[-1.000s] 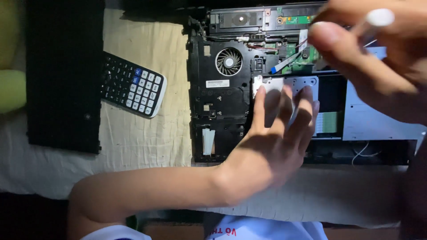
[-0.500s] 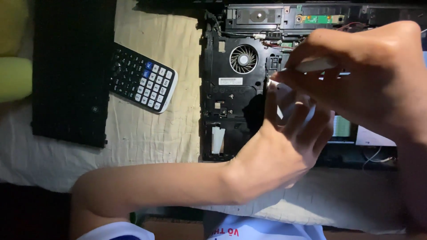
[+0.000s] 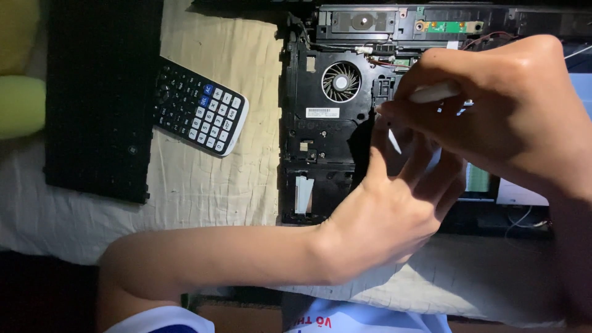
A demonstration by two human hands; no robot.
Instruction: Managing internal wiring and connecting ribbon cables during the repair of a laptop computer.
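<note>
black plastic laptop base (image 3: 320, 132) lies opened up on the cloth, and compared with half a second back i see almost the same scene: my right hand (image 3: 512, 123) has stayed over the middle of the base with the white tool (image 3: 435, 92) and my left hand (image 3: 388, 216) is still under it, fingers a bit more fanned. a second back the right hand sat higher and further right, with the tool's tip up by the top corner.

surface is a cream quilted cloth (image 3: 203, 185) over a table or bed, i cannot tell which. room is dark, lit only around the work. a loose black keyboard (image 3: 102, 98) lies flat at the left, a calculator (image 3: 200, 108) just beside it, tilted, touching its right edge. a yellow-green soft thing (image 3: 18, 105) sits at the far left edge. the round fan (image 3: 341, 81) shows near the top of the base, a green circuit strip (image 3: 456, 26) above it.

right hand fingers are pressed together, pinching the white tool, which lies sideways in the grip and points left, just right of the fan. left hand is spread, holding nothing, fingertips (image 3: 381, 126) up against the base right below the tool's tip.
</note>
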